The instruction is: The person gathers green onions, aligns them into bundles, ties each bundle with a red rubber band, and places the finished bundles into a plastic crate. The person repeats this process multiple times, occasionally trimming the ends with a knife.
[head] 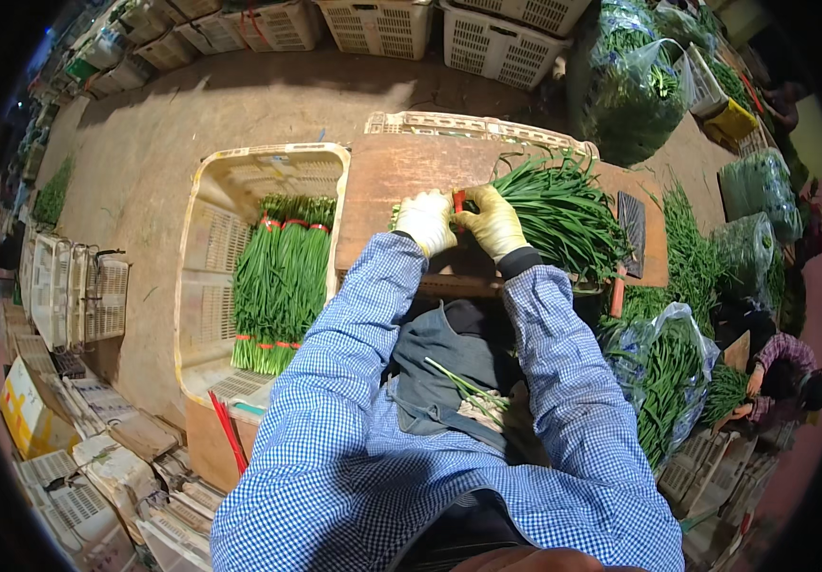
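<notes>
Both hands wear pale, yellowish gloves over a wooden board [418, 161]. My left hand [426, 220] is closed around the stem end of a bunch of green garlic chives [561, 214], whose leaves fan out to the right. A red tie [459, 207] stands between the hands, and my right hand [491, 220] pinches it against the bunch. Right of the leaves lies a dark flat blade with a red handle [618, 292], probably a cleaver. To the left, a cream plastic crate [196, 286] holds several bunches [278, 279] bound with red ties.
Red strips [228, 429] lie by the crate's near edge. Loose greens [689, 250] and a plastic bag of greens [668, 386] are right of the board. Another person [786, 379] handles greens at the far right. Stacked crates [375, 28] line the back.
</notes>
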A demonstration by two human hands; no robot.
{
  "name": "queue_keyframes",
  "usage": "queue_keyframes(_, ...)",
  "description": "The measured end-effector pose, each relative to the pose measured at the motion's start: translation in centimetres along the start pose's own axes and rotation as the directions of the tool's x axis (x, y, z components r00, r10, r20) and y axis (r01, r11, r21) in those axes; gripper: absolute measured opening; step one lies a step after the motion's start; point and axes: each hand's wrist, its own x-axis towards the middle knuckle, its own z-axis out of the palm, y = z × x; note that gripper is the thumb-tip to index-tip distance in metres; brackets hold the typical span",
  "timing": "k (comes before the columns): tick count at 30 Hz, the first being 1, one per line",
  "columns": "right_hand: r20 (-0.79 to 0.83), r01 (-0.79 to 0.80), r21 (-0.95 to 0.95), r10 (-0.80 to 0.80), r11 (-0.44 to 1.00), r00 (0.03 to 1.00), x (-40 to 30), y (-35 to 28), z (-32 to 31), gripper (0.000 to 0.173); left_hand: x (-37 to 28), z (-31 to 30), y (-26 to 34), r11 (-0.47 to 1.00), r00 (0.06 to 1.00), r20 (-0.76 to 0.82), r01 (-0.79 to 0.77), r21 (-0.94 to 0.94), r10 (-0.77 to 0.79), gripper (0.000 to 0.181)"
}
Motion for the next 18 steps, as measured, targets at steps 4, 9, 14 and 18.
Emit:
queue_keyframes(4,-0.053,-0.026,-0.094,0.021,0.995,0.998,-0.2,-1.0,0.3,0.032,0.1,0.0,-0.1,1.0,1.0,0.008,0.014,0.017,-0.014,0.055)
queue_keyframes(9,-0.103,-0.06,-0.091,0.051,0.994,0.993,-0.2,-1.2,0.5,0.025,0.0,0.3,0.0,1.0,1.0,-0.029,0.002,0.03,-0.001,0.054)
queue_keyframes(14,-0.122,-0.11,-0.044,0.104,0.993,0.987,-0.5,-1.8,0.9,0.027,0.1,0.2,-0.1,0.998,1.0,0.011,-0.002,0.06,0.001,0.06)
queue_keyframes(18,-0.164,-0.125,-0.06,0.113,0.99,0.98,-0.6,-1.2,1.0,0.025,1.2,-0.2,-2.8,0.944,0.992,0.037,-0.099,-0.314,0.117,0.072)
